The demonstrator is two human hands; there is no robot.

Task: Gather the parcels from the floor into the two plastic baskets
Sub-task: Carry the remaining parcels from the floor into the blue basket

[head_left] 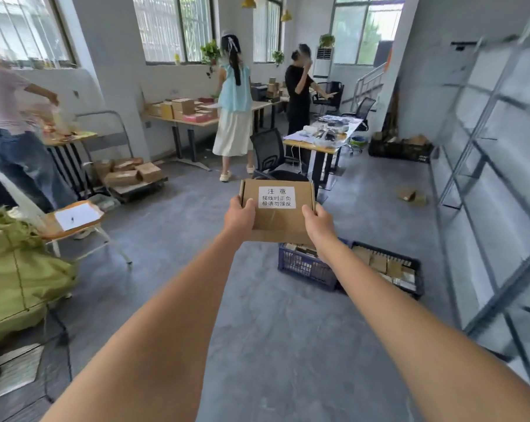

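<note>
Both bare arms stretched forward, left hand [238, 217] and right hand [318, 222] gripping a flat brown cardboard parcel with a white printed label [276, 208] by its near left and right edges, thumbs on top, remaining fingers curled underneath and hidden, so can't tell their spread. Parcel is held in the air, tilted up toward the camera, above the grey floor [257, 315]. Just beyond and below it, right of centre: blue plastic basket [305, 264] touching a black plastic basket [388, 269] on its right, both holding brown parcels. Two small loose brown parcels [411, 196] farther right on the floor, near the grey metal shelving [486, 178]. Far back: black mesh office chair [268, 153], wooden tables stacked with boxes [181, 112], people standing.
</note>
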